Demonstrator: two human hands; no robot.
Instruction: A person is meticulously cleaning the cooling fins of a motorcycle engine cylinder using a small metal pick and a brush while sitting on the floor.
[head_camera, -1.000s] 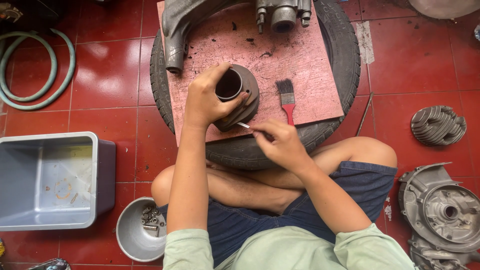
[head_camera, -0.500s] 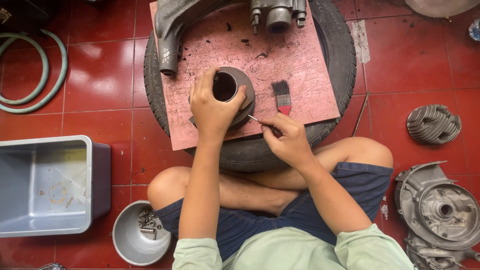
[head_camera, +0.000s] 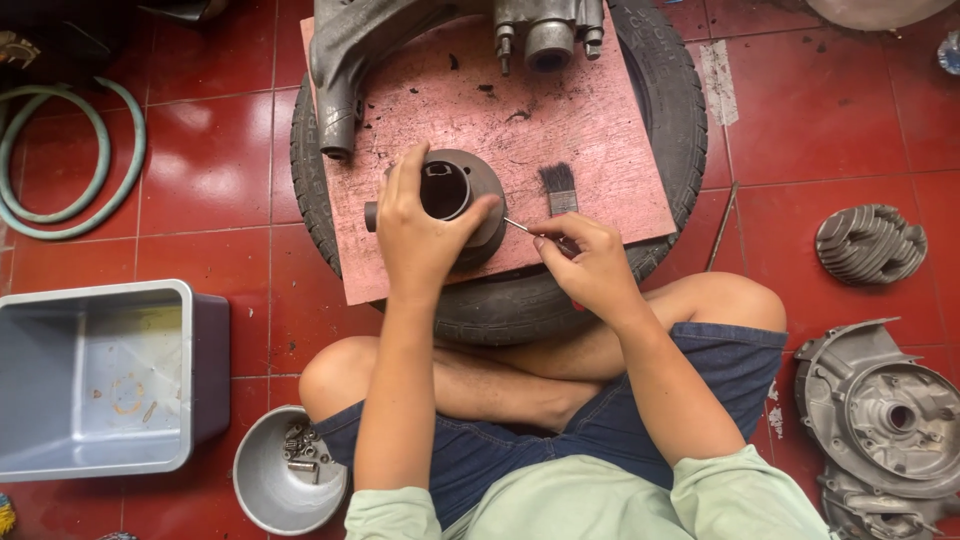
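My left hand grips a dark metal engine cylinder that stands with its round bore facing up on a pink wooden board. My right hand pinches a thin metal pick whose tip touches the cylinder's right side. A small paintbrush with dark bristles lies on the board just beyond my right hand.
The board rests on a black tyre. An engine casing lies at the board's far edge. A grey plastic tub and a metal bowl of small parts sit left; a finned cylinder head and crankcase cover lie right. A green hose is coiled far left.
The cylinder has been set more upright under my left hand, bore facing up. My right hand has brought the pick's tip closer, against the cylinder's right side. The view has shifted slightly.
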